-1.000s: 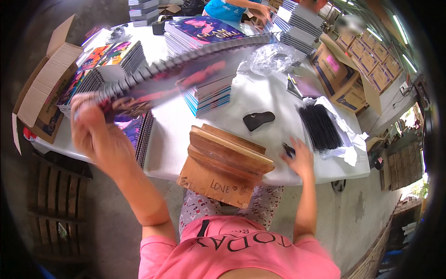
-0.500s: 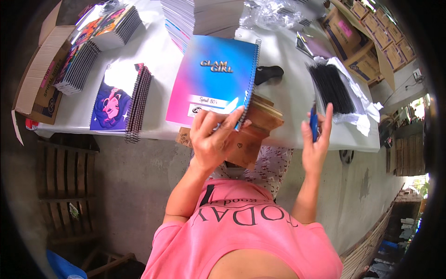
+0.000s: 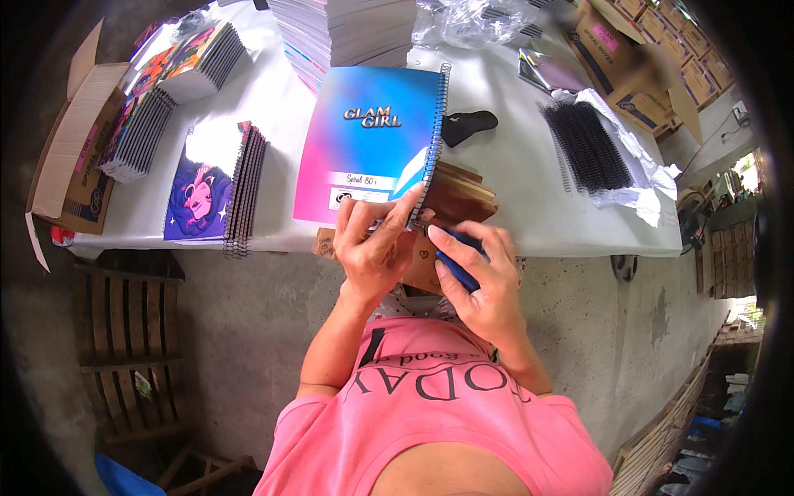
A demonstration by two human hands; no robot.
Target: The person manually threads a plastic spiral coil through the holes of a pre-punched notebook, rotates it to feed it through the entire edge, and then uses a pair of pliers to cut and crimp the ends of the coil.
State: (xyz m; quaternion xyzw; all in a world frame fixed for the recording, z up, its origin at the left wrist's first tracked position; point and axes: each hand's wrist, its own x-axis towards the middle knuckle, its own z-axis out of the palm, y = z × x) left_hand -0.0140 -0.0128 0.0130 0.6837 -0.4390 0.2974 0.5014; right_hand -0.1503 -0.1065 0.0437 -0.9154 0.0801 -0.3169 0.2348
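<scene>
A spiral notebook (image 3: 368,149) with a blue and pink cover lies in front of me, its dark coil (image 3: 441,116) along the right edge. My left hand (image 3: 374,252) grips its lower right corner, fingers bent at the end of the coil. Closed round blue-handled pliers (image 3: 459,274), my right hand (image 3: 488,285) has brought their tip up to that same coil end. The jaws are small and partly hidden by my fingers. Beneath the notebook's right side is a brown wooden block (image 3: 463,207), with a piece of cardboard (image 3: 426,266) below it.
Tall stacks of notebook sheets (image 3: 372,33) stand behind the notebook. Purple-covered notebooks (image 3: 198,194) lie to the left, beside an open carton (image 3: 70,165) and more notebook piles (image 3: 198,62). On the right are loose black coils (image 3: 587,147) on white paper and a black object (image 3: 470,126).
My right hand has swung left with the pliers, from over the table's right side to the notebook's lower corner. The left hand keeps its grip there.
</scene>
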